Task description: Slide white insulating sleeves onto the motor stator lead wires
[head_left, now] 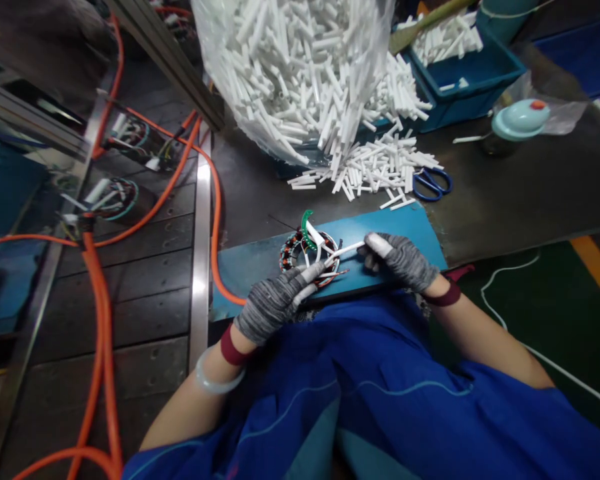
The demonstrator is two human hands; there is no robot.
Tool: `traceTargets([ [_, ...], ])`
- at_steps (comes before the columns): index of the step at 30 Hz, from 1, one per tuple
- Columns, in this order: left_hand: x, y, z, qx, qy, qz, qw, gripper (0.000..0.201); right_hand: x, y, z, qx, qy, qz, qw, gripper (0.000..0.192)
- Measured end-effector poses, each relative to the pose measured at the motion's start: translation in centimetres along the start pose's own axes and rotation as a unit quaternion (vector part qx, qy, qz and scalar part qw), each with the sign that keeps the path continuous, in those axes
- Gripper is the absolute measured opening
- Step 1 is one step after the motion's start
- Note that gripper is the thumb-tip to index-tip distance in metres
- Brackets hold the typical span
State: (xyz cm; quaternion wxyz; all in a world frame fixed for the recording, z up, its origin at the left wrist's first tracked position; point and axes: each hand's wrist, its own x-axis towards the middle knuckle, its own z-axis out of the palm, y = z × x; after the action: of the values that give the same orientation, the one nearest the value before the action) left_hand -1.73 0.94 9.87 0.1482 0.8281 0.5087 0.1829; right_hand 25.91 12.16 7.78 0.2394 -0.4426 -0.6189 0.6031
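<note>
A dark worktop [505, 193] carries a blue mat [260, 260] at its near edge, and on the mat lies a stator [310, 257], a ring of wound coils with thin wires and a green band curling up from it. The left hand [275, 300], in a grey knit glove, is clenched around a white sleeve at the stator's near side, its fingers touching the ring. The right hand [403, 260], gloved the same, pinches the far end of a white tube [347, 250] that runs from the stator toward it. Behind the mat, loose white tubes [375, 170] lie spilled on the worktop from a clear bag [290, 73] packed with them, and blue scissors [433, 183] rest just beside the pile. Farther back a blue bin [473, 73] holds more tubes, and a bottle with a pale teal lid [520, 120] stands near it to the right. To the left of the worktop runs a dark slatted conveyor [145, 280] with a metal rail; orange cables [100, 320] snake over it past 2 more stators [117, 197]. To the right, the floor is green with an orange stripe [597, 267], and a white cord [530, 347] trails across it. A blue smock [380, 393] fills the foreground.
</note>
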Motion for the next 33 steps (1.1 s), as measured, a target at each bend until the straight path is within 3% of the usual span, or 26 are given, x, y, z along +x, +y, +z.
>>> traceTargets([
  [4,-0.1,-0.4,0.2,-0.001,0.027,0.005,1.000,0.046,-1.6,0.6,1.5,0.091,-0.038,-0.006,0.995,0.056],
  [9,-1.0,-1.4,1.0,0.029,0.058,0.028,0.998,0.055,-1.7,0.2,4.1,-0.007,-0.018,-0.059,0.998,0.030],
  [12,-1.1,-2.1,1.3,0.047,0.069,0.027,0.996,0.066,-1.5,0.1,4.9,-0.085,0.024,-0.132,0.987,0.024],
  [14,-0.9,-2.3,1.3,0.039,0.069,0.034,0.996,0.069,-1.6,0.1,5.1,-0.214,0.073,-0.211,0.951,0.025],
  [16,-0.5,-2.2,1.2,0.025,0.071,0.036,0.997,0.070,-1.9,0.0,5.2,-0.344,0.103,-0.296,0.885,0.028],
  [19,-0.2,-1.8,1.0,0.016,0.081,0.029,0.996,0.071,-2.0,0.1,4.8,-0.433,0.080,-0.388,0.810,0.025],
  [27,-0.2,-1.7,1.0,0.058,0.088,0.057,0.993,0.071,-0.4,1.0,4.2,-0.546,0.044,-0.412,0.728,0.032],
  [31,0.0,-0.9,1.0,0.129,0.102,0.055,0.985,0.073,-0.7,-0.3,4.4,-0.535,0.057,-0.456,0.709,0.033],
  [33,0.2,-0.4,1.2,0.154,0.119,0.048,0.980,0.076,-0.8,-1.0,4.6,-0.516,0.076,-0.467,0.715,0.032],
])
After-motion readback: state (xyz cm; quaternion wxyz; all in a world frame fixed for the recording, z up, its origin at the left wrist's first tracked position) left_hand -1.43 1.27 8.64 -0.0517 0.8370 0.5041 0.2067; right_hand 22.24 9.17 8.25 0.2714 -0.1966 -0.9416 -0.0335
